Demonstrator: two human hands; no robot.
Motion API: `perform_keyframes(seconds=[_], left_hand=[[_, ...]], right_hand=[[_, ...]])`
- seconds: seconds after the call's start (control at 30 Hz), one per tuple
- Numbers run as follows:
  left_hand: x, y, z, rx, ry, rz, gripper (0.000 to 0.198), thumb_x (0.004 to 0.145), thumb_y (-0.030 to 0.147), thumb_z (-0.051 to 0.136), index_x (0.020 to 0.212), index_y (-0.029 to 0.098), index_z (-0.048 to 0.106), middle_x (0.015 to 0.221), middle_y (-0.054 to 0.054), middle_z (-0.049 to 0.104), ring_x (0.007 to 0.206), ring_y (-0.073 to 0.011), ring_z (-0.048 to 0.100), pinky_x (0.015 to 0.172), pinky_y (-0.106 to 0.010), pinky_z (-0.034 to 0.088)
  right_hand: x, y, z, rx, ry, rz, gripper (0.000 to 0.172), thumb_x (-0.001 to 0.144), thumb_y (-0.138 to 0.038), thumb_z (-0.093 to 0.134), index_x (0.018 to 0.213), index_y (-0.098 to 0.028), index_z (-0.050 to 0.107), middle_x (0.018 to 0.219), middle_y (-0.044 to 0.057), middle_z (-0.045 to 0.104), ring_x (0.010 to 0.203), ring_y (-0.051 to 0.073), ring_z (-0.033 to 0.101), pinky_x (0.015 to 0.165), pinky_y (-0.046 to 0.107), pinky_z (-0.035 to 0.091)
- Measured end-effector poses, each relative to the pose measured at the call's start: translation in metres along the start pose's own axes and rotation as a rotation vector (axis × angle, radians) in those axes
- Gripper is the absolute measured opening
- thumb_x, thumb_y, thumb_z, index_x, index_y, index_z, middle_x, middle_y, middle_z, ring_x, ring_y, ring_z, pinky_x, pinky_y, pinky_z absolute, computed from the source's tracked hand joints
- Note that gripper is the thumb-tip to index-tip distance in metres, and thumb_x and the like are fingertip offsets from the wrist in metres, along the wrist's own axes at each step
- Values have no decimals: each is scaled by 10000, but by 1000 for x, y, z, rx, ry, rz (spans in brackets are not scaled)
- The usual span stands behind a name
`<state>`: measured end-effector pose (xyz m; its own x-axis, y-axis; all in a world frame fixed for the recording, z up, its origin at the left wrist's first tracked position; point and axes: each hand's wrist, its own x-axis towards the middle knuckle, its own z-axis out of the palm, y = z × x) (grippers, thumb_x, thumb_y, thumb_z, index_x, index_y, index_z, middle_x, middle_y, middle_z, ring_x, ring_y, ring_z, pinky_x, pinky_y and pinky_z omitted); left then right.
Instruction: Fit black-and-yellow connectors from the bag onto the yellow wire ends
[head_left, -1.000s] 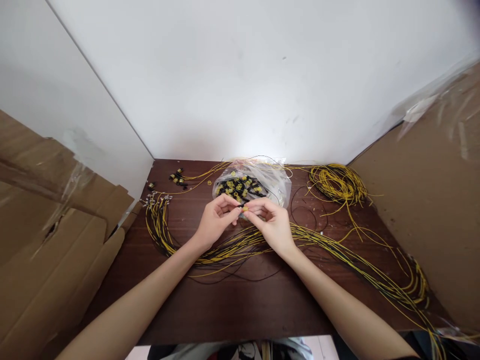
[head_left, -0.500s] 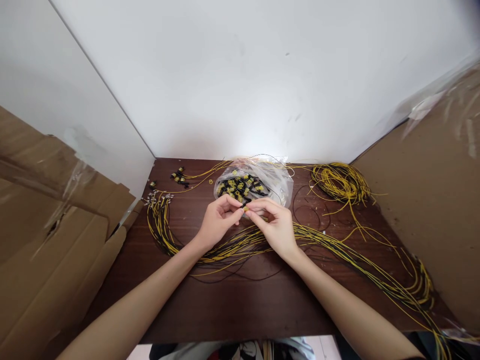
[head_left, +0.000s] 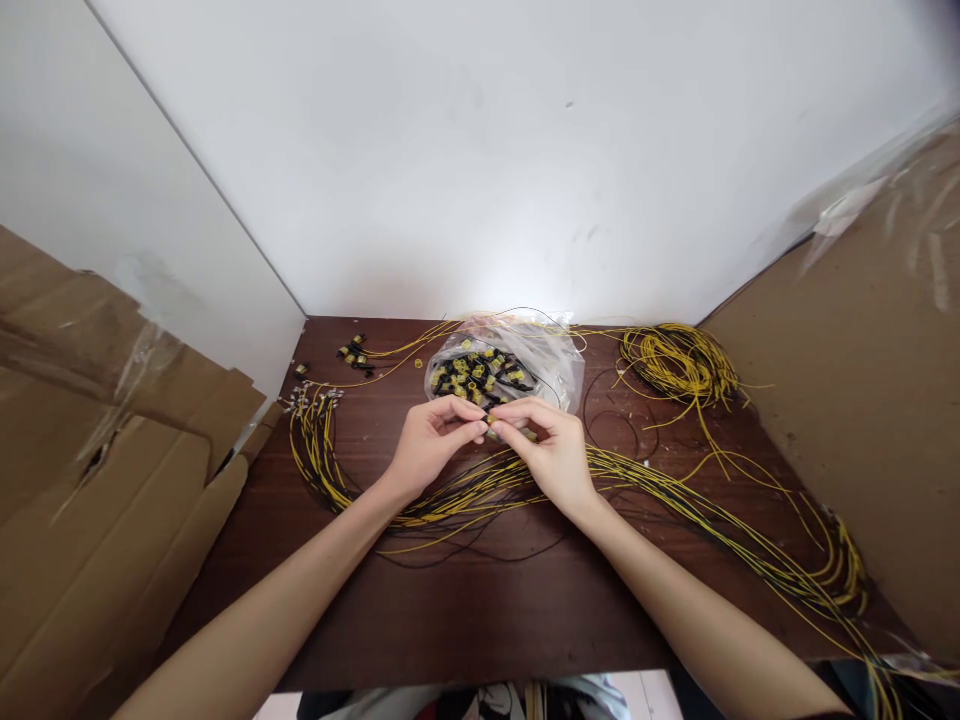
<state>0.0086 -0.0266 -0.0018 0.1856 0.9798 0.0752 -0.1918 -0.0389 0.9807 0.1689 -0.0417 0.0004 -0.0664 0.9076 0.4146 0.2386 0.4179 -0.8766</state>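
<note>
Between the fingertips of both hands is a small black-and-yellow connector (head_left: 490, 420), mostly covered by the fingers. My left hand (head_left: 437, 445) pinches its left side with thumb and forefinger. From the right, my right hand (head_left: 549, 450) grips the same piece, thumb below and forefinger on top. Just beyond the fingers lies a clear plastic bag (head_left: 551, 365), with a heap of black-and-yellow connectors (head_left: 474, 372) at its mouth. Under the wrists a long bundle of yellow and black wires (head_left: 450, 500) runs across the table.
A coil of yellow and black wire (head_left: 679, 365) lies at the back right of the brown table (head_left: 450, 610). Several loose connectors (head_left: 354, 355) sit at the back left. Cardboard (head_left: 112, 470) stands on the left, more cardboard (head_left: 847, 400) on the right, and a white wall (head_left: 480, 180) behind.
The left hand has shifted slightly left and its fingertips sit closer around the connector. The right hand keeps its grip. The whole view has shifted very slightly.
</note>
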Motion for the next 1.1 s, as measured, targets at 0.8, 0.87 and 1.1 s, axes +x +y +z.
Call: perform_keyframes(seconds=[0.8,0.87,1.1], left_hand=[[-3,2,5,-24,-58,-103,320,712,225,708,1025,164,685,820,-35,655,674,-103,557,661,-238,470],[-2,-2,3,-39,-56,-109,291,733,237,692,1014,164,698,802,-35,653,659,-96,541,674,-239,459],[1,-3,2,-109,-62,-108,230,713,227,712,929,151,703,785,-33,637,650,-92,531,640,-225,444]], right_hand=[[14,1,-24,-264,-40,-125,173,877,-228,504,932,-210,668,911,44,688,838,177,633,803,315,489],[16,8,-30,-365,-39,-148,208,890,-196,455,980,-205,643,968,55,678,910,192,620,850,334,472],[21,30,-32,-612,-167,-193,312,883,-126,388,1143,-170,555,1117,95,624,1052,230,538,917,396,413]])
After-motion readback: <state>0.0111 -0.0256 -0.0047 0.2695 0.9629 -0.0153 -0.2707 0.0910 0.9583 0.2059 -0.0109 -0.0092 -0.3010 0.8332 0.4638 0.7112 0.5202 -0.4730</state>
